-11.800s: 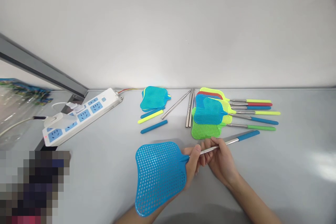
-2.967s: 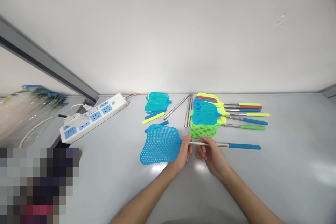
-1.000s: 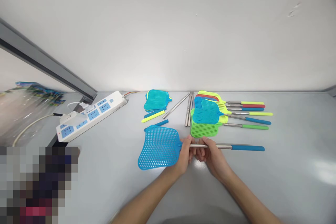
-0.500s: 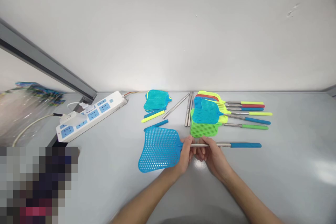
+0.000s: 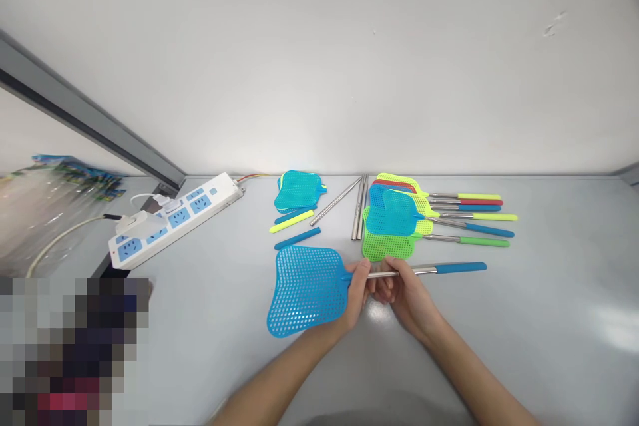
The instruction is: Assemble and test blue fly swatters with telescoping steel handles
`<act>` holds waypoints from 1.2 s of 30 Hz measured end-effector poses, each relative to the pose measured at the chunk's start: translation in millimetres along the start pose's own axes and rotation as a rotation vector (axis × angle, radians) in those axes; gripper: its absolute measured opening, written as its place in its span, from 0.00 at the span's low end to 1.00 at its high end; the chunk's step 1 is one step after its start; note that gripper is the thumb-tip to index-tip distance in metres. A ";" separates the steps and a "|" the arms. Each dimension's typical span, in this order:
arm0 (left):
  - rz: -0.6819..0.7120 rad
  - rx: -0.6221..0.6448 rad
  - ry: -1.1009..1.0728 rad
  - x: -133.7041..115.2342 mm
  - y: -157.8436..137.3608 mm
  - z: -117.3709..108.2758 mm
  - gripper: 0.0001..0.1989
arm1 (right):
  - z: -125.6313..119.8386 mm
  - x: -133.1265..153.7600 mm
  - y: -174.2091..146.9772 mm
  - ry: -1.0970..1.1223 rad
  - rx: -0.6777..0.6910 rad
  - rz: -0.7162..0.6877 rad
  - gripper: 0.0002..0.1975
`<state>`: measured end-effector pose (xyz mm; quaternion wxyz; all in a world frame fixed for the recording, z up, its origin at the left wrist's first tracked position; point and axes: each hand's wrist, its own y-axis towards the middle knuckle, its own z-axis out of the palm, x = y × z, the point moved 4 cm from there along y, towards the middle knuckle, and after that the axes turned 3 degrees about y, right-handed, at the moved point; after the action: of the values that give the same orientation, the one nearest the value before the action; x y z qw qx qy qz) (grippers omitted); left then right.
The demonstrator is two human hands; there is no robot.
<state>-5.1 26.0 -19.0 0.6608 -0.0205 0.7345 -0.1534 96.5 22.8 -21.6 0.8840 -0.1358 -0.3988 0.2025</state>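
Observation:
A blue fly swatter is held across in front of me, its perforated head at left and its blue grip at right. My left hand is closed on the metal rod just beside the head. My right hand pinches the same rod farther along, toward the grip. Behind my hands lies a green fly swatter, part of a row of several swatters in yellow, red, blue and green. Farther left are a loose blue grip and a yellow grip.
Loose metal rods lie near the wall, beside a stack of swatter heads. A white power strip with plugs and cables is at left. Clear plastic packaging lies beyond the metal frame.
The held swatter has tilted slightly, its head lower and its grip end higher. Its head has shifted a little to the right. Both hands keep hold of the rod.

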 end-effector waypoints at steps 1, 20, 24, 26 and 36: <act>0.005 0.000 -0.001 -1.1 -0.2 -0.2 0.23 | -0.2 -0.2 0.2 0.003 0.001 0.003 0.19; -0.027 0.005 -0.047 -9.9 -0.2 3.2 0.23 | 2.1 2.1 0.0 0.037 0.029 0.001 0.19; 0.008 -0.003 -0.021 -8.2 -0.5 1.7 0.23 | 2.4 1.9 -0.1 0.045 0.028 0.009 0.19; -0.004 -0.001 -0.018 -5.9 -0.5 1.6 0.23 | 1.8 1.6 0.0 0.052 0.029 0.011 0.19; -0.025 -0.021 0.017 -13.6 -0.7 2.1 0.24 | 0.5 1.2 -0.3 0.065 0.027 0.018 0.20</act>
<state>-1.5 28.0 -5.9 0.6523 -0.0352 0.7413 -0.1544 96.9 23.1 -20.4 0.8962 -0.1342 -0.3661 0.2114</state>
